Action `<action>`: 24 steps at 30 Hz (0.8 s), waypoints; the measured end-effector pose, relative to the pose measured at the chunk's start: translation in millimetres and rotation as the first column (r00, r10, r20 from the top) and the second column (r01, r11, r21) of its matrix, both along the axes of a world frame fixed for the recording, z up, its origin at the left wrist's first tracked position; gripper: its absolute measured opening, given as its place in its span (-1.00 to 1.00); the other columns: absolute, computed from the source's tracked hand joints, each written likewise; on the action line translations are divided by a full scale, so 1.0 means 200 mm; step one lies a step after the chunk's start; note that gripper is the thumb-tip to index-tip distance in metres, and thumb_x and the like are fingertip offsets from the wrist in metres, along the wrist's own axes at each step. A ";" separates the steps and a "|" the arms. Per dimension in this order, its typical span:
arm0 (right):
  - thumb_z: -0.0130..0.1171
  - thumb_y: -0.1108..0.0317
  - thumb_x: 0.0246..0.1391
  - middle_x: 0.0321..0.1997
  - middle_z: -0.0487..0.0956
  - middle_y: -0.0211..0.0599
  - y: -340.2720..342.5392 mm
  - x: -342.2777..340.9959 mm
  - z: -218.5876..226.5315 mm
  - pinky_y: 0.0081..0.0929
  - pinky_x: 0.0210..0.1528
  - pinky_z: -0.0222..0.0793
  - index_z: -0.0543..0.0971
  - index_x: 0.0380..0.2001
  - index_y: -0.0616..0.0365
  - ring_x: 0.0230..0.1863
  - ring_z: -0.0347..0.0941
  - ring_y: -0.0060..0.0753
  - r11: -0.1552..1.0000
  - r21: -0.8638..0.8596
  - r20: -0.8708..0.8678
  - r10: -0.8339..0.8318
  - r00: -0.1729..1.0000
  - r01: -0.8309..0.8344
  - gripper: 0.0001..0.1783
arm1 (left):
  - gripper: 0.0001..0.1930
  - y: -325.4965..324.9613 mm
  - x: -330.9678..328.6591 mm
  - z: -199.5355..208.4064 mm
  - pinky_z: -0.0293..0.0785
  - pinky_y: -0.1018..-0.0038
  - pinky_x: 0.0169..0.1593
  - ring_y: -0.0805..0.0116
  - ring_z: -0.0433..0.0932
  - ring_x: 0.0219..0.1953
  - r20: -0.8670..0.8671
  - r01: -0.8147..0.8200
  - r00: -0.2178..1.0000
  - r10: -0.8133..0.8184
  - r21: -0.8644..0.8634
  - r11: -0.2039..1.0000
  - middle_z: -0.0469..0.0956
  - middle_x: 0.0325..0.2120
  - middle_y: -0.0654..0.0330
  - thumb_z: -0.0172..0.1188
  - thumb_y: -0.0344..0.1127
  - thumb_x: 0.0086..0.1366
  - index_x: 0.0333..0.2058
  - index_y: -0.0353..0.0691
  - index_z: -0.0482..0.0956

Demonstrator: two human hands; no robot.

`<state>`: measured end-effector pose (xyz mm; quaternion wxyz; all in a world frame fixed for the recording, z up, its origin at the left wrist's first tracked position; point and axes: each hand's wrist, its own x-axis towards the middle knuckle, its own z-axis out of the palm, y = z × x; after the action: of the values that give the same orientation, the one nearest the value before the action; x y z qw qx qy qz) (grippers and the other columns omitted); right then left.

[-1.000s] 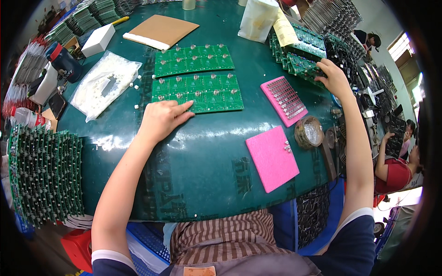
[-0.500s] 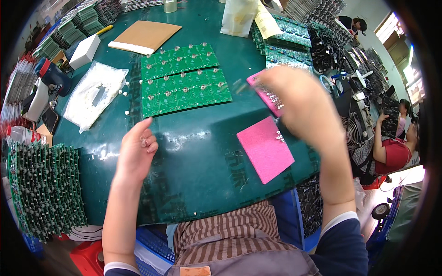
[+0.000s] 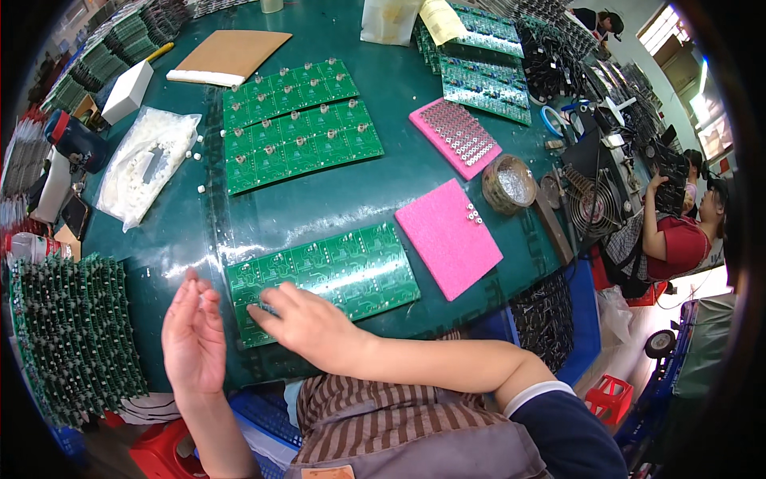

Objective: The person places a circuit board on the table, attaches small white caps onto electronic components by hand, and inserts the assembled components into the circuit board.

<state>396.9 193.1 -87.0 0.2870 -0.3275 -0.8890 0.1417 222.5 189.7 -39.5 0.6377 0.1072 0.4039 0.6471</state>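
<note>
A green circuit board [image 3: 351,275] lies flat on the table in front of me. My right hand [image 3: 311,323] reaches across its left end, palm down, thumb and forefinger slightly apart over its surface; no part shows clearly between them. Beside the board's left edge my left hand [image 3: 195,339] is raised with curled fingers, closed around something small and pale that I cannot make out. Two more green boards [image 3: 303,144] with round metal parts standing on them lie farther back. Right of the near board is a pink foam pad [image 3: 451,247] with a few small metal parts at its upper corner.
Another pink pad [image 3: 431,120] carries rows of metal parts, near a tape roll [image 3: 508,185]. Boards are stacked at back right [image 3: 487,88] and near left [image 3: 72,335]. A plastic bag of white pieces [image 3: 148,172] lies left. A co-worker in red [image 3: 678,263] sits right.
A green board now lies in front of me where bare table showed. My right hand has swept from the pink pads to the left over it. My left hand moved left and down.
</note>
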 end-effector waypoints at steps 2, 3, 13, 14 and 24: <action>0.34 0.37 -0.29 -0.08 0.37 -0.12 0.01 0.08 0.06 -0.29 0.02 0.30 0.44 -0.09 0.27 -0.02 0.30 -0.11 0.937 -0.334 -0.129 0.061 0.990 -0.102 -0.41 | -0.70 -0.01 0.09 -0.01 0.50 0.73 -0.29 0.54 0.48 -0.36 0.003 -0.003 1.000 0.003 -0.083 0.997 0.45 -0.33 0.20 0.01 -0.41 0.32 -0.02 -0.42 0.32; 0.34 0.37 -0.29 -0.08 0.37 -0.12 0.01 0.13 0.09 -0.29 0.02 0.30 0.44 -0.09 0.27 -0.02 0.30 -0.11 0.936 -0.339 -0.128 0.057 0.990 -0.097 -0.41 | -0.68 -0.01 0.12 -0.03 0.50 0.75 -0.32 0.56 0.47 -0.38 0.037 0.030 0.999 -0.027 -0.093 0.995 0.45 -0.34 0.21 0.02 -0.38 0.32 -0.01 -0.41 0.32; 0.21 0.39 -0.05 -0.38 0.50 -0.09 0.17 0.88 0.15 -0.34 -0.37 0.38 0.52 -0.40 0.30 -0.43 0.45 -0.14 0.595 -0.058 -0.040 -0.804 0.594 0.801 -0.81 | -0.56 -0.07 0.46 -0.07 0.27 0.63 -0.43 0.52 0.34 -0.45 0.185 0.313 0.940 -0.287 -0.127 0.941 0.41 -0.45 0.26 -0.08 -0.13 0.37 0.03 -0.42 0.30; 0.22 0.39 -0.06 -0.40 0.51 -0.09 0.18 0.94 0.11 -0.34 -0.38 0.38 0.53 -0.41 0.30 -0.44 0.47 -0.15 0.566 -0.106 0.002 -0.822 0.570 0.817 -0.82 | -0.56 -0.04 0.52 -0.07 0.27 0.63 -0.42 0.53 0.33 -0.45 0.157 0.384 0.919 -0.363 -0.137 0.913 0.40 -0.45 0.27 -0.06 -0.19 0.37 0.07 -0.43 0.26; 0.19 0.32 -0.05 -0.54 0.54 -0.29 0.21 0.92 0.00 -0.37 -0.49 0.35 0.57 -0.48 0.14 -0.58 0.46 -0.28 0.395 0.032 0.001 -0.918 0.396 0.918 -0.88 | -0.75 -0.04 0.68 -0.13 0.35 0.60 -0.29 0.53 0.40 -0.37 -0.066 0.453 0.887 -0.458 -0.083 0.888 0.51 -0.28 0.10 -0.10 -0.29 0.38 -0.07 -0.31 0.34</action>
<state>580.6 235.4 -86.8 0.3136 -0.7597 -0.5671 -0.0542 358.2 181.4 -65.8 0.7573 0.2051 0.4146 0.4610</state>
